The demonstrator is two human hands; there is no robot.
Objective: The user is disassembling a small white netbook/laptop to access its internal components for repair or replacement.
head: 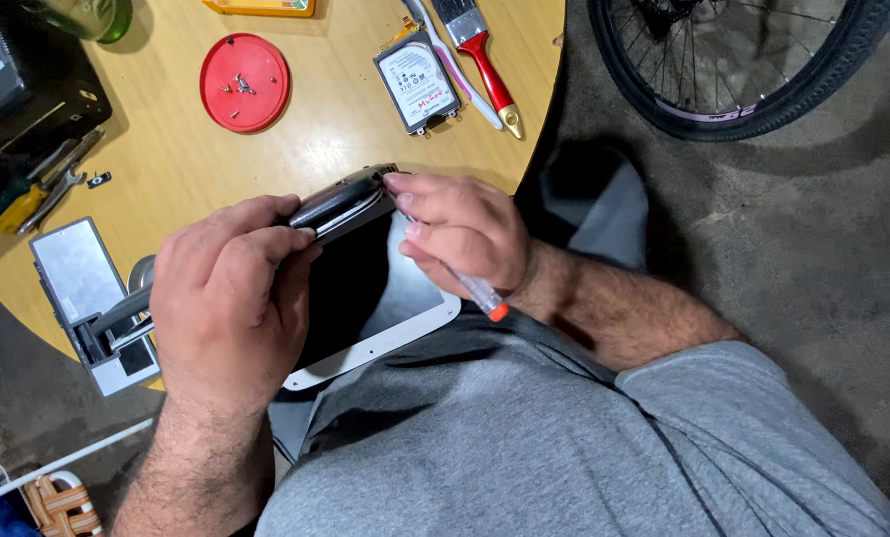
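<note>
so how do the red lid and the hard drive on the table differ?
The red lid is round, plain red and holds several loose screws; the hard drive is rectangular, metal-edged with a white label and carries nothing. The lid lies apart; the drive touches a red-handled brush. Both lie flat on the wooden table, untouched by either hand.

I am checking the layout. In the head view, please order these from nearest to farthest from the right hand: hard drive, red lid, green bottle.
From the right hand:
1. Hard drive, just above it on the table.
2. Red lid, up and to the left.
3. Green bottle, far top-left corner.
</note>
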